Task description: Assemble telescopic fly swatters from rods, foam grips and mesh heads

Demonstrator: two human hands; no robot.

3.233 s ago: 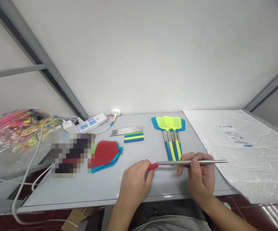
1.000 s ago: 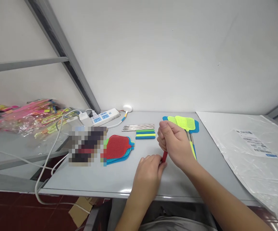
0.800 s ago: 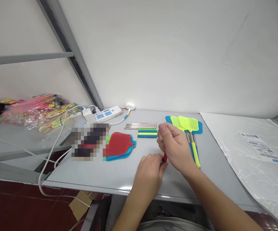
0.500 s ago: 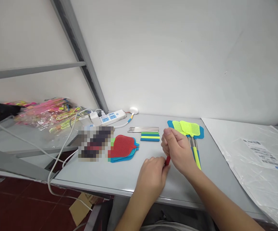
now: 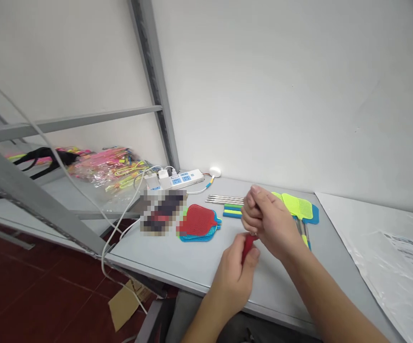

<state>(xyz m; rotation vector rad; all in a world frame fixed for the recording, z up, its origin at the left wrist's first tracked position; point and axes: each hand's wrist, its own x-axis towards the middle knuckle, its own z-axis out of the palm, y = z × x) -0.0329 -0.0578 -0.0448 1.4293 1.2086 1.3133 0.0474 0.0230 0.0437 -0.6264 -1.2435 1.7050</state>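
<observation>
My left hand (image 5: 233,271) is wrapped round a red fly swatter handle grip (image 5: 248,247), which slants up between thumb and fingers. Just above it, my right hand (image 5: 265,216) is closed in a fist over the grip's upper end; what lies inside the fist is hidden. Left of my hands, a stack of red and blue mesh swatter heads (image 5: 199,221) rests on the table. Thin metal rods (image 5: 224,199) and blue and yellow-green handle grips (image 5: 232,211) lie behind. Beyond my right hand are swatters with yellow-green and blue heads (image 5: 301,208), partly covered by it.
A white power strip (image 5: 188,178) with plugs and cables sits at the back left, near a blurred-out object (image 5: 163,214). Plastic-wrapped colourful goods (image 5: 109,166) fill the left shelf. A white plastic bag (image 5: 370,238) covers the table's right side. A grey metal post (image 5: 159,85) rises behind.
The view has swung left. My left hand has turned, so its thumb and more of the red grip show. The right hand stays closed above it.
</observation>
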